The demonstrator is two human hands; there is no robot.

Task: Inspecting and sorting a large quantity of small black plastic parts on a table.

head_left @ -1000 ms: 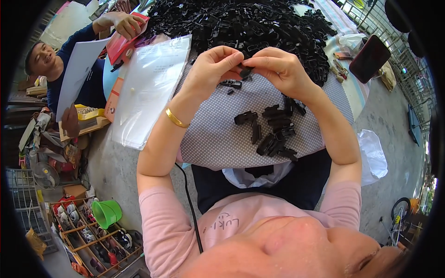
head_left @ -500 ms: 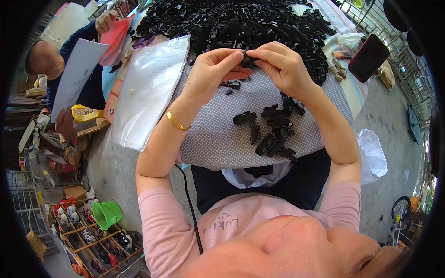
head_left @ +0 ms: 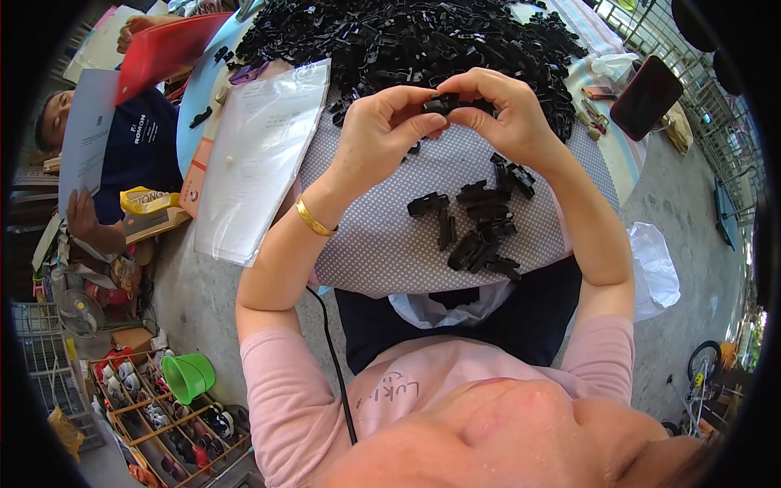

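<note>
Between my two hands is a small black plastic part (head_left: 442, 103), held just in front of the big heap. My left hand (head_left: 386, 128), with a gold bracelet at its wrist, pinches the part's left end between thumb and fingers. The other end is gripped by the thumb and fingers of my right hand (head_left: 503, 114), which partly cover it. Below them, a small group of similar black plastic parts (head_left: 486, 232) lies on the grey dotted cloth (head_left: 366, 236). Behind my hands spreads a large heap of black plastic parts (head_left: 407, 41).
Left of my arm lies a clear plastic sleeve with papers (head_left: 260, 163). A dark phone (head_left: 647, 98) stands at the right edge. At far left a person (head_left: 134, 154) holds a red folder (head_left: 167, 53) and papers. A green bucket (head_left: 188, 377) sits on a shoe rack.
My hands have turned the black part, and more of it shows between them now. The person at left has moved the red folder and papers leftward.
</note>
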